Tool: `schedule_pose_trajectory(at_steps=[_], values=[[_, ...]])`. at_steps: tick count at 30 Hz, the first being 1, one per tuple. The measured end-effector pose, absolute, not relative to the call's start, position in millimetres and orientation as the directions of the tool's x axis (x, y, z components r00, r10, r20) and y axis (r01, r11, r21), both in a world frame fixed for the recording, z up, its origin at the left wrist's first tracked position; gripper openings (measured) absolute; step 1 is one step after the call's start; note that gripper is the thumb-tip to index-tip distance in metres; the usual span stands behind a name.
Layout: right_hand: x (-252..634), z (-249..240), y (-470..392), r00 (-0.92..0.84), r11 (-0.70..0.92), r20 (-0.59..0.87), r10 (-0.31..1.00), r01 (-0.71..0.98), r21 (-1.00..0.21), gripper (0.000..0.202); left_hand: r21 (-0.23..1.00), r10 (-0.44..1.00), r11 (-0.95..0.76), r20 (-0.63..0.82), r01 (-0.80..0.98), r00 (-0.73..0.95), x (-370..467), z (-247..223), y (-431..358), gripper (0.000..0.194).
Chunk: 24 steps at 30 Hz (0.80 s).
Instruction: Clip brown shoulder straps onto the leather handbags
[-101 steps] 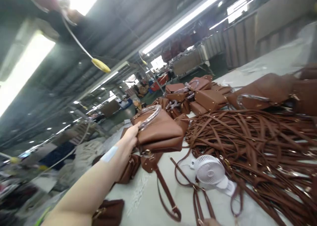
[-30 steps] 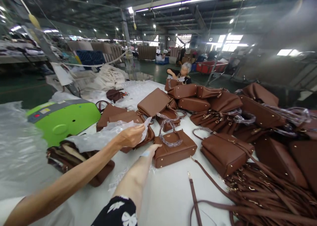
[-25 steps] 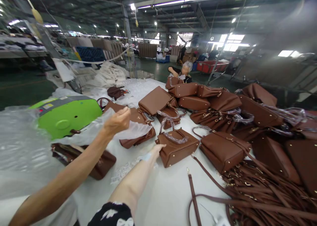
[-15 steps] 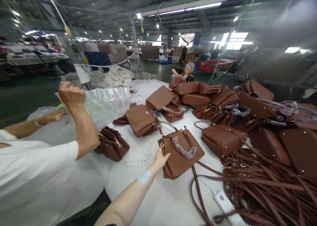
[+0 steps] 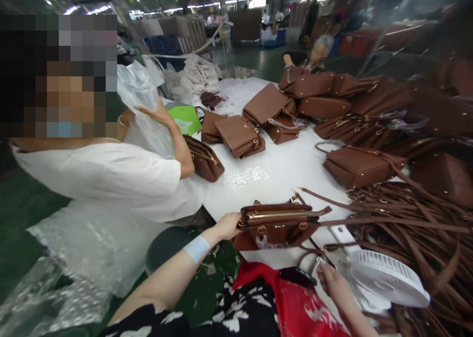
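Note:
My left hand is closed on the left end of a brown handbag, which stands at the near edge of the white table with its gold zip facing up. The bag's front handle has a clear plastic wrap. My right hand is low at the right, fingers closed around part of a thin brown strap beside the bag; its fingertips are partly blurred. Another long strap runs from the bag's right end toward a heap of straps.
A white fan and a black phone-like object lie near my right hand. A co-worker in a white shirt handles a clear plastic bag at left. More brown handbags are piled behind; small white pieces lie mid-table.
My view has tipped down. The handbag has come closer to me and turned so its zipped top shows. My right hand has come into view. The co-worker's arms have lowered with the plastic bag.

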State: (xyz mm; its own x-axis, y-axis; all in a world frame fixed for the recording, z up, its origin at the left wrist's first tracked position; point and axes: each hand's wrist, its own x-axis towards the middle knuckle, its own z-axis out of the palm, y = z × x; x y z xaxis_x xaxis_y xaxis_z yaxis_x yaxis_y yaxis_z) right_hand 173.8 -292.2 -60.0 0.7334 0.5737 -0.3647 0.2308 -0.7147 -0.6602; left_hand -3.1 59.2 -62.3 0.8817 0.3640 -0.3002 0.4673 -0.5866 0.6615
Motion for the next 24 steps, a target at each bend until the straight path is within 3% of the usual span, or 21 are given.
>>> schedule_pose_trajectory(at_steps=[3, 5, 7, 9, 11, 15, 20, 24], values=[[193, -3, -263, 0.67, -0.642, -0.233, 0.705, 0.463, -0.611, 0.047, 0.646, 0.404, -0.577, -0.305, 0.499, 0.862, -21, -65, 59, 0.025], [198, 47, -234, 0.6, -0.582, -0.101, 0.793, 0.699, -0.414, 0.039, 0.65, 0.465, -0.539, -0.3, 0.536, 0.833, -30, -69, 56, 0.032], [193, 96, -200, 0.496, -0.492, -0.004, 0.868, 0.86, -0.138, 0.035, 0.669, 0.538, -0.479, -0.288, 0.568, 0.792, -39, -71, 50, 0.037], [181, 135, -165, 0.363, -0.367, 0.06, 0.93, 0.926, 0.087, 0.035, 0.702, 0.614, -0.401, -0.271, 0.588, 0.742, -45, -71, 42, 0.037], [166, 159, -127, 0.244, -0.262, 0.108, 0.964, 0.945, 0.198, 0.034, 0.744, 0.683, -0.305, -0.263, 0.594, 0.681, -48, -70, 32, 0.036], [144, 157, -51, 0.04, -0.044, 0.02, 0.999, 0.977, 0.209, 0.025, 0.817, 0.779, -0.065, -0.317, 0.572, 0.541, -40, -73, 11, 0.026], [127, 94, 13, -0.22, 0.24, -0.331, 0.918, 0.971, 0.021, 0.026, 0.827, 0.854, 0.18, -0.4, 0.533, 0.332, -25, -82, -4, 0.015], [113, 54, 18, -0.294, 0.292, -0.526, 0.798, 0.952, -0.089, 0.033, 0.838, 0.853, 0.25, -0.427, 0.485, 0.298, -28, -82, -6, 0.007]])
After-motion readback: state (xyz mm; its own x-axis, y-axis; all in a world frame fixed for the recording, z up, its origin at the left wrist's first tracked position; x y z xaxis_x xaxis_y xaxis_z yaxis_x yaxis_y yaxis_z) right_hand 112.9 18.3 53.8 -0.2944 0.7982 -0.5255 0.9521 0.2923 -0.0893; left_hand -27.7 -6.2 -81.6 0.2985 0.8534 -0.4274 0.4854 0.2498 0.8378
